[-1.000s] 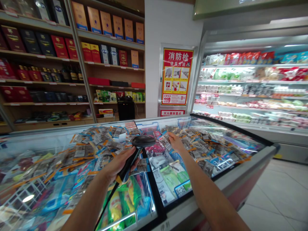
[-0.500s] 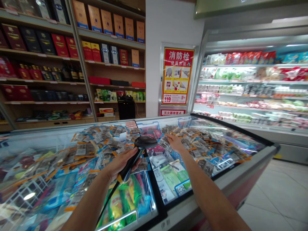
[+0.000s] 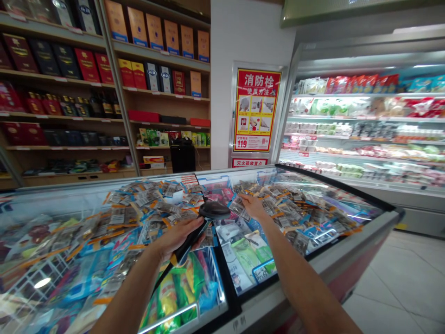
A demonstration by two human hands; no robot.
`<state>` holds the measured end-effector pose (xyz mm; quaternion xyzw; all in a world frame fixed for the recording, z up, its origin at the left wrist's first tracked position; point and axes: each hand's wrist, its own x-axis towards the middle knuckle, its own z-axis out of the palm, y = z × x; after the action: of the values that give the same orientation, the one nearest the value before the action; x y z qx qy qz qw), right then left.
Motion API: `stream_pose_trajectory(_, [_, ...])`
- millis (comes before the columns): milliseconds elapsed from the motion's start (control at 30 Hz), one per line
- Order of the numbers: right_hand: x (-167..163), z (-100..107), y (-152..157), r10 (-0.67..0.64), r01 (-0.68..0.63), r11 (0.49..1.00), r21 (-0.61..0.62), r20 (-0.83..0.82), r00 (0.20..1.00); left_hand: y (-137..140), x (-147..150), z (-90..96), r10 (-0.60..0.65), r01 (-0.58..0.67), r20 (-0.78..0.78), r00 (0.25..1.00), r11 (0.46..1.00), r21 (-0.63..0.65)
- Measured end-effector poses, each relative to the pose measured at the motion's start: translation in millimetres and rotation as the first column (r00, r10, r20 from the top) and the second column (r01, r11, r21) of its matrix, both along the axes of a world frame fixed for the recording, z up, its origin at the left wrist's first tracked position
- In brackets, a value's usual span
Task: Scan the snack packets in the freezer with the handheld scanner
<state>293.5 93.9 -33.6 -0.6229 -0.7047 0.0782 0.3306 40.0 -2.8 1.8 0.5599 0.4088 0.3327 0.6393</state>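
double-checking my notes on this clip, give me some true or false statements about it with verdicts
1. The left hand holds a mostly black scanner. True.
2. The right hand touches the scanner. False: it is at a small packet.
3. A cord runs from the scanner. True.
4. The poster showing 119 is plain blue. False: it is mainly red and yellow.
5. A row of orange boxes stands upright. True.

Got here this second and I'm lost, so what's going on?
Someone is working over a chest freezer: their left hand grips a black handheld scanner, and their right hand holds a small blue-edged packet near the scanner's head. More such packets lie heaped on top of the freezer, to either side.
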Motion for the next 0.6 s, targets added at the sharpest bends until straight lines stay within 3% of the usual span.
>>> stream_pose_trajectory(133, [0,4,-2,0.009,-0.009,1.000,-0.002,0.035,0.999,1,-2,-0.3,-0.095,0.096,-0.040,0.995,0.995,0.037])
stream_pose_trajectory(600, [-5,13,-12,0.021,-0.023,1.000,0.016,0.139,0.990,-1,1,4.0,-0.019,0.027,-0.114,0.993,0.997,0.067])
